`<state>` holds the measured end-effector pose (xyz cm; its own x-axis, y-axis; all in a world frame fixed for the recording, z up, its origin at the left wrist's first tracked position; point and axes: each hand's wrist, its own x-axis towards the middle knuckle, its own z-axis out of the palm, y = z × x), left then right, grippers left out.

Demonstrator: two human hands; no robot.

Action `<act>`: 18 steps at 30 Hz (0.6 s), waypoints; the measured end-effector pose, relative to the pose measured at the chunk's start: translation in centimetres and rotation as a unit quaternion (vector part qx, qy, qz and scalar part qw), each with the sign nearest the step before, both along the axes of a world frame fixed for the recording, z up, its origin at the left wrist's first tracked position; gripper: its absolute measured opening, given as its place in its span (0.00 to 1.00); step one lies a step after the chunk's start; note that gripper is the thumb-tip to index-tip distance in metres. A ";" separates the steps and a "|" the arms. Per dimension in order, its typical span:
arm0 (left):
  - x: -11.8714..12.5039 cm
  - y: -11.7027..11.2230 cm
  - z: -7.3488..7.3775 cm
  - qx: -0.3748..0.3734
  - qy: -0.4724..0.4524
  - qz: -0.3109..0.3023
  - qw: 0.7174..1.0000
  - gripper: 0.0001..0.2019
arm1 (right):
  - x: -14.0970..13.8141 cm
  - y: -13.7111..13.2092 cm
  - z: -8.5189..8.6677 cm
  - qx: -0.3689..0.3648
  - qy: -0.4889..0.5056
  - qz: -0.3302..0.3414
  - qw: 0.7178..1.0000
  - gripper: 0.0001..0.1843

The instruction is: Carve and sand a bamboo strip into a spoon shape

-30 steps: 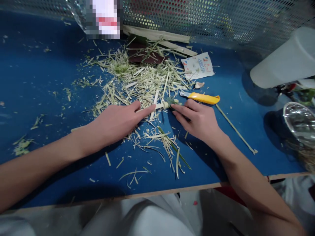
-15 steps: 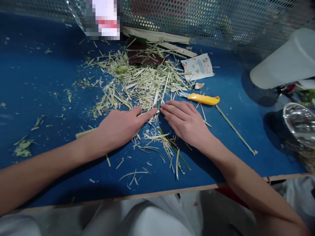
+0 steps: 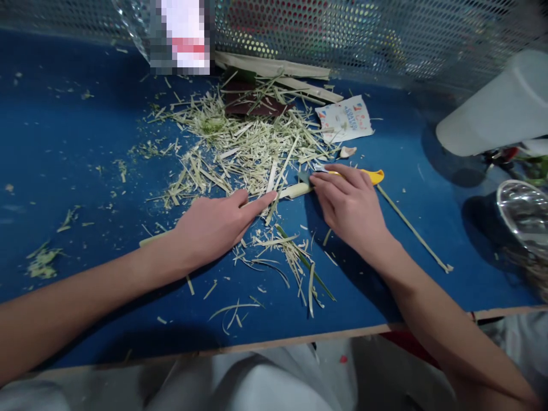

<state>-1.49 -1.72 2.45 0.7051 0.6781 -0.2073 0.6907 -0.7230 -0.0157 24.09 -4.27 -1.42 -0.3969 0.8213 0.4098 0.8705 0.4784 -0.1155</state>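
A pale green, flat plant strip [image 3: 295, 190], bamboo-like, lies on the blue table, running under my left hand [image 3: 218, 225]. My left index finger is stretched along it and presses it down; the other fingers are curled, their grip partly hidden. Over the strip's right end, my right hand [image 3: 353, 202] pinches a small dark grey-green flat piece [image 3: 304, 177]; its kind I cannot make out. Just behind my right fingers lies a yellow utility knife [image 3: 374, 177], partly covered by the hand. Shavings [image 3: 252, 145] are heaped beyond both hands.
A brown sheet [image 3: 252, 104] lies under some shavings, near a printed white packet [image 3: 346, 119]. A white cup [image 3: 492, 108] and a metal bowl [image 3: 524, 214] stand at the right. A thin stalk [image 3: 415, 231] lies right of my hand. A perforated metal screen [image 3: 363, 40] lines the back.
My right hand has slid right with the small dark piece, away from my left fingertip, uncovering the strip's right end and partly covering the knife. My left hand stays nearly in place.
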 end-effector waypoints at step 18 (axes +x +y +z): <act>0.0 -0.2 -0.6 0.016 0.000 0.002 1.000 0.27 | -0.9 0.6 0.1 -0.047 0.023 0.079 0.996 0.17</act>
